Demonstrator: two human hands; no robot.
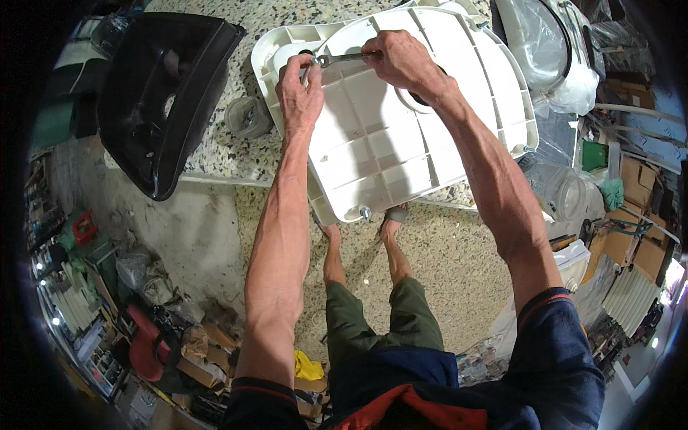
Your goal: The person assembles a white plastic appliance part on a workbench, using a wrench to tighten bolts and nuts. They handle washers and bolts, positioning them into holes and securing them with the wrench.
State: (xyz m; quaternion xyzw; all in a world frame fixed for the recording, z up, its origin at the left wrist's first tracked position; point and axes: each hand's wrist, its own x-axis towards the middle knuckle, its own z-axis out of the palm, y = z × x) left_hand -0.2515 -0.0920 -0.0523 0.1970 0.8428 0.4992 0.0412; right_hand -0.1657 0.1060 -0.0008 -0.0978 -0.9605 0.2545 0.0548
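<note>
A white ribbed plastic base point(373, 154) lies with its ribbed side up on a speckled stone table. At its far left corner my left hand point(299, 93) is closed, fingertips pinching a small metal bolt point(314, 61). My right hand point(405, 64) grips the handle of a wrench point(347, 57), which lies almost level. The wrench's ring end is right at the bolt; whether it sits around it I cannot tell. Another metal bolt point(365, 213) sticks up at the near corner, and one more bolt point(529, 149) at the right edge.
A black basin point(165, 107) stands tilted on the left of the stone table point(247, 154). Between it and the base is a clear plastic jar point(248, 117) with small parts. Plastic-wrapped items point(534, 43) and a clear container point(559, 190) are on the right. Clutter lines both sides of the floor.
</note>
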